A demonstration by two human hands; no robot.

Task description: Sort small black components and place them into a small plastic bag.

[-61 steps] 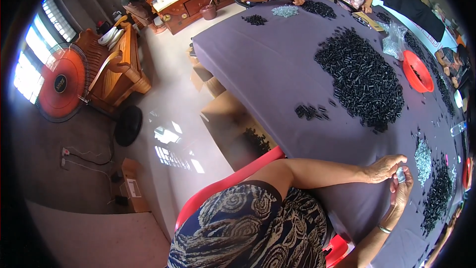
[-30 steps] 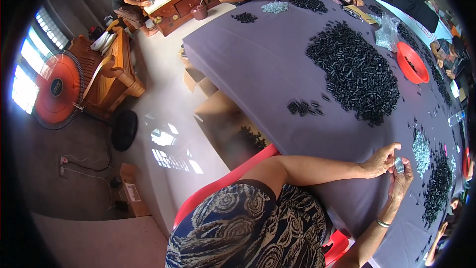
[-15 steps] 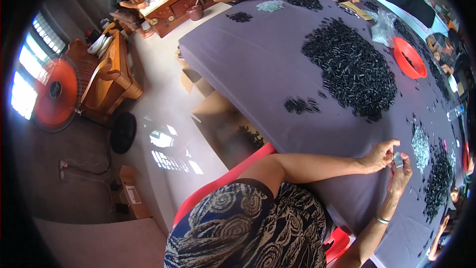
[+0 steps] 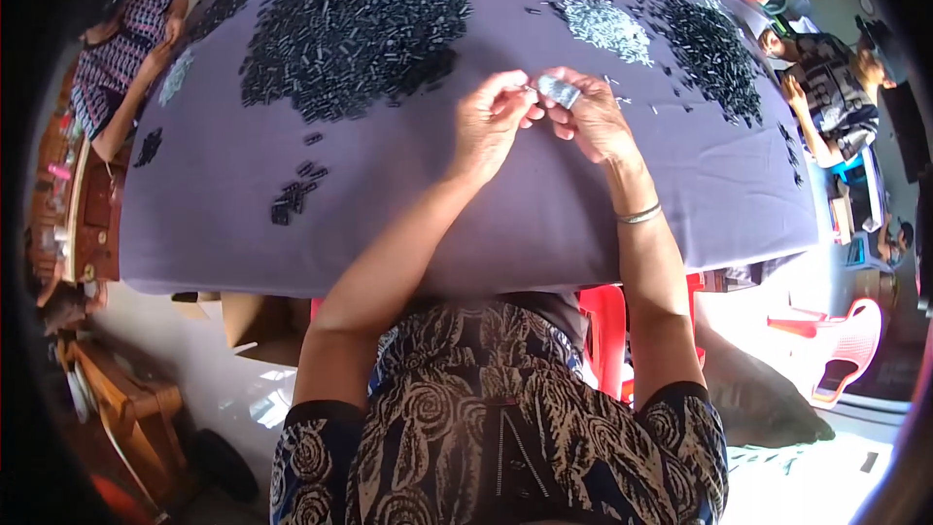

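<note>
Grey and small, the oblong plastic part (image 4: 558, 90) sits pinched between the fingertips of the left hand (image 4: 491, 123) and right hand (image 4: 593, 119) above the purple tablecloth (image 4: 389, 194), its long axis running left to right, tilted slightly down rightward

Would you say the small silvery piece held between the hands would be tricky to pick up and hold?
Probably light: the silvery piece sits between fingertips of the left hand and right hand. It looks stiff, not drooping. Its shine suggests it may be slippery.
</note>
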